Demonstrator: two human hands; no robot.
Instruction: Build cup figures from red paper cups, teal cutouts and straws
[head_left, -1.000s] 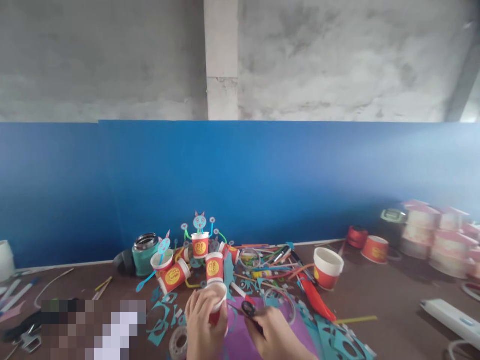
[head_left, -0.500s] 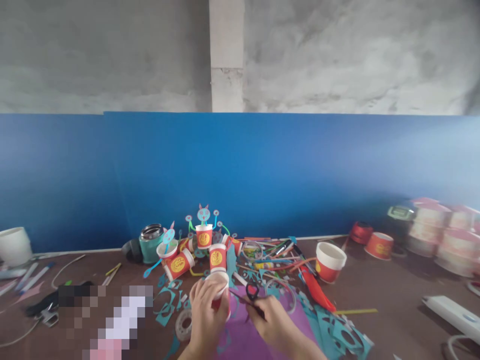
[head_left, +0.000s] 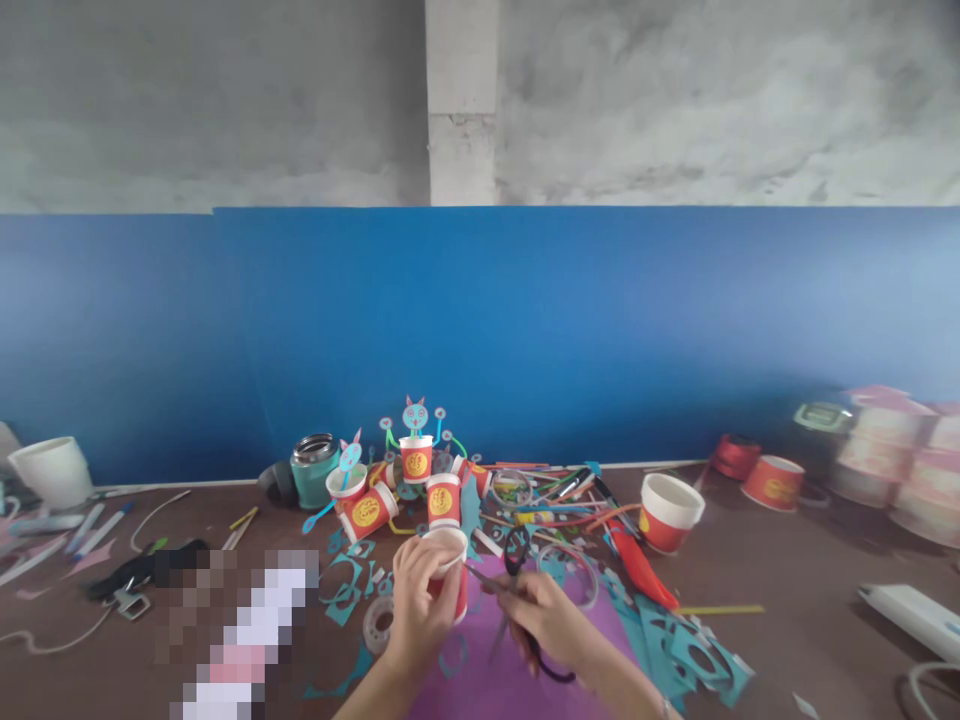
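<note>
My left hand (head_left: 426, 590) is wrapped around a red and white paper cup (head_left: 447, 545), with fingers over its rim. In my right hand (head_left: 541, 618) is a pair of black-handled scissors (head_left: 516, 550). Its blades are spread apart, one pointing at the right side of the cup, close to the rim; I cannot tell whether the tip touches. Both hands are above a purple sheet (head_left: 487, 690). A roll of clear tape (head_left: 378, 625) lies just left of my left hand. Behind the held cup stands another red paper cup (head_left: 444, 500).
Cups with blue paper faces and straw arms (head_left: 416, 458) stand at the back beside a teal thermos (head_left: 315, 475). Teal paper offcuts (head_left: 694, 650) lie to the right, near a red pouch (head_left: 641, 570). A larger paper cup (head_left: 670, 513) and a white glue gun-like tool (head_left: 915, 620) are farther right.
The scissors have opened wider, and a second handle loop now shows below my right hand. My left hand still grips the cup. The whole view has shifted slightly.
</note>
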